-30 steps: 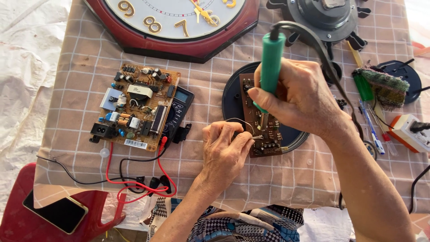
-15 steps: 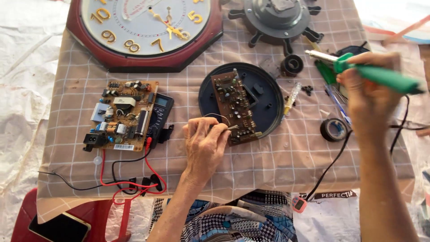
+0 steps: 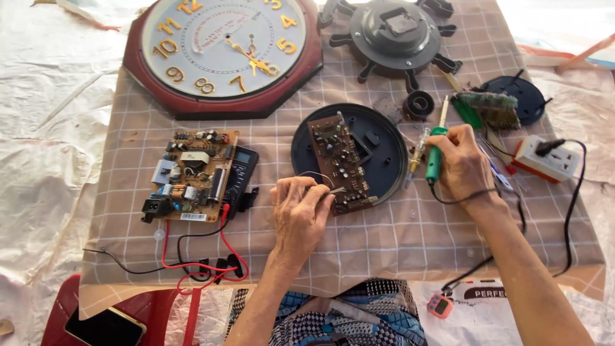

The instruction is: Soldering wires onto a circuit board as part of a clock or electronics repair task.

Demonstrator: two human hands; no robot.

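Mid-repair from the look of it: the brown circuit board (image 3: pixel 339 161) is lying on the round black back plate (image 3: pixel 384 138) in the middle of the checked cloth (image 3: pixel 397 237), so the opening-up part is clearly done. The left hand (image 3: pixel 300 214) has its fingertips pinched shut on a thin bit of wire or solder right at the board's near edge (too fine to tell which). The right hand (image 3: pixel 462 163) is wrapped closed around the green soldering iron (image 3: pixel 435 150), tip pointing up and away, off to the right of the plate and not touching the board, so I'd guess no joint is being made this second. Nothing's been put back together: the wall clock (image 3: pixel 224 48) lies face up at the top, the grey fan-shaped part (image 3: pixel 397 29) beside it, and a second circuit board (image 3: pixel 192 173) sits on the meter (image 3: pixel 240 176) at left with its red leads (image 3: pixel 227 256) trailing off.
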